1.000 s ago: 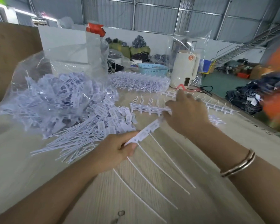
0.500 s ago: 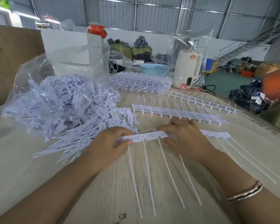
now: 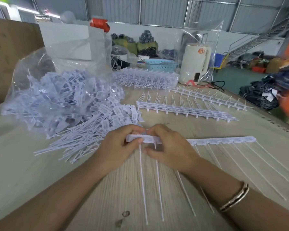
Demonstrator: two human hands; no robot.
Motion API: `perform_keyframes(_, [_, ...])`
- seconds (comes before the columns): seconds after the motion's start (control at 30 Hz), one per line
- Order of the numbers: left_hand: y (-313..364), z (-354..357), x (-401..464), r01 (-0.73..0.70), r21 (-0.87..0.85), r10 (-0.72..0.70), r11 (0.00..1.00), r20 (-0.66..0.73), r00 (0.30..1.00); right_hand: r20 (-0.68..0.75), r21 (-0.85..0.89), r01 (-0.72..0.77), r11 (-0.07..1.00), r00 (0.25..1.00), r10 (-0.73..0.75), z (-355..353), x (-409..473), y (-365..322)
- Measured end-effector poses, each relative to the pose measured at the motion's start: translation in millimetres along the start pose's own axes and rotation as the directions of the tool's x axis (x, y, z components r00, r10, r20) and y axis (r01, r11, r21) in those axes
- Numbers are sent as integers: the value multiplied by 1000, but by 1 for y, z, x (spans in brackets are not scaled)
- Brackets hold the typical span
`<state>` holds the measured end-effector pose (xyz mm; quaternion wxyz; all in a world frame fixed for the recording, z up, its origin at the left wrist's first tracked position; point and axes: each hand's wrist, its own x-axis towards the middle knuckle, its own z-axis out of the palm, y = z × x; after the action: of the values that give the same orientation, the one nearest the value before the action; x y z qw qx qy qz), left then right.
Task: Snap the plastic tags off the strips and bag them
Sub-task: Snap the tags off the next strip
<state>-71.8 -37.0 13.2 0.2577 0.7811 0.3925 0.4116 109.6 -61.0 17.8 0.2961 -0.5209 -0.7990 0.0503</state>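
Surface: a pale wood-grain table, with two dark knots near its front edge.
Room: a hall with grey metal wall panels and a metal staircase at far right.
Far left: one brown board leaning beside the table.
Bag: one clear plastic bag, lying open on its side, full of loose white tags.
Loose pile: tags spill from the bag mouth onto the table; too many to count.
Left hand: thumb and fingers pinch the left end of the held strip.
Right hand: fingers curled over the same strip, touching the left hand; one bracelet on the wrist.
Held strip: runs rightward along the table, tails pointing toward the person.
Waiting strips: two flat bundles behind, one heap farther back.
Back: one blue basket, one white appliance.
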Motion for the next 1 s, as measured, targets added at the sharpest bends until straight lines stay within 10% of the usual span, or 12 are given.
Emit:
perform_keyframes(0.43, [-5, -5, 0, 52, 48, -56, 997, 69, 996, -1, -259, 24, 966, 1000, -25, -6, -3, 7])
perform_keyframes(0.73, [-6, -24, -2, 28, -67, -17, 997, 158, 987, -162, 210, -122, 970, 974, 158, -13, -1, 25])
perform_keyframes(1.0, [-4, -10, 5, -288, 525, 258, 801, 132, 957, -149, 88, 48, 995, 988, -34, -2, -3, 2])
